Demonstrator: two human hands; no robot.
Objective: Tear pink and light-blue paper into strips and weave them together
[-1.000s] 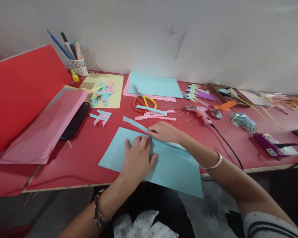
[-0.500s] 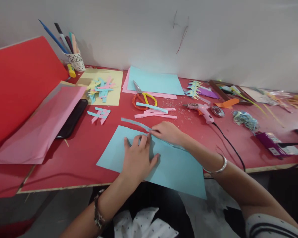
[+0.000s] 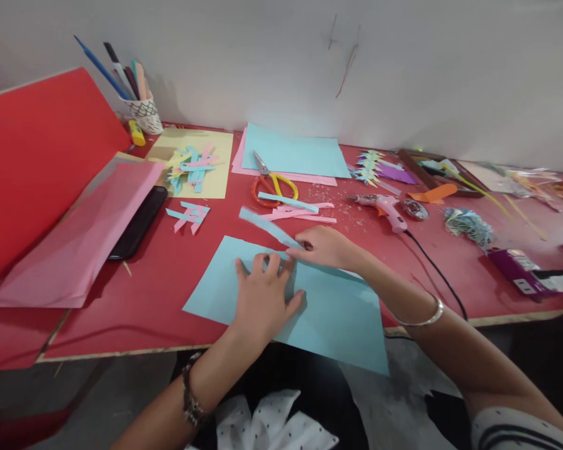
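Note:
A light-blue paper sheet (image 3: 338, 319) lies at the table's front edge, one corner hanging over it. My left hand (image 3: 265, 290) rests on the sheet with fingers spread, pressing it down. Along the sheet's far edge, my right hand (image 3: 326, 247) pinches a narrow blue paper strip (image 3: 267, 226) between thumb and fingers. The strip's free end sticks out to the left, lifted off the sheet; its right part runs under my hand along the edge. Just beyond lie scissors (image 3: 274, 182) with red and yellow handles, beside several cut pink paper strips (image 3: 304, 214).
A pink glue gun (image 3: 382, 208) with a black cord lies to the right, near a purple power adapter (image 3: 516, 269). Pink sheets (image 3: 75, 244) cover part of a black phone (image 3: 141, 222) at left. Woven strips (image 3: 190, 215) and a pen cup (image 3: 145, 115) stand farther back.
My right hand has moved slightly right and away, pulling the strip. The strip's free end has swung right and outward from the sheet. My left hand has stayed nearly still.

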